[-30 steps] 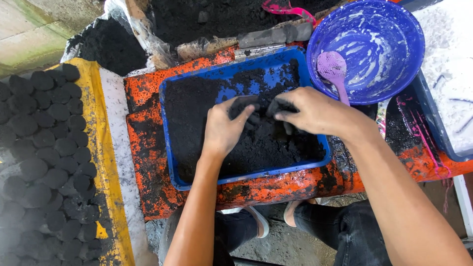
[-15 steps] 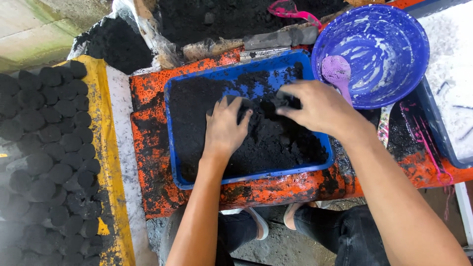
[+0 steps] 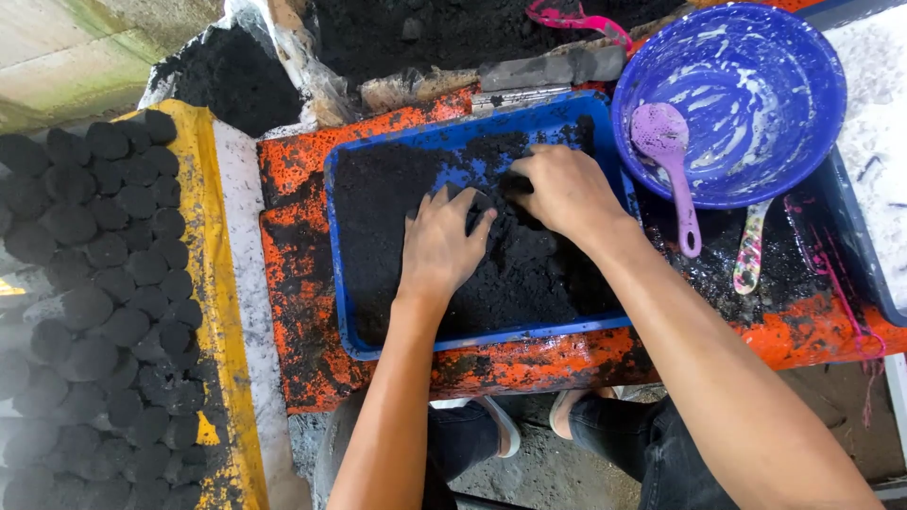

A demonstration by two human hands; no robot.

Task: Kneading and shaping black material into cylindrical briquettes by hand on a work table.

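Hands (image 3: 439,247) spread apart — black mix (image 3: 529,274).

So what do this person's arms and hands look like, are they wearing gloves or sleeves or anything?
No gloves and no sleeves in view: both forearms are bare up to the frame edge. The left hand and right hand carry no ring, watch or bracelet that shows. Black powder smudges the fingertips of both hands. Lower down, the person wears dark trousers and pale sandals.
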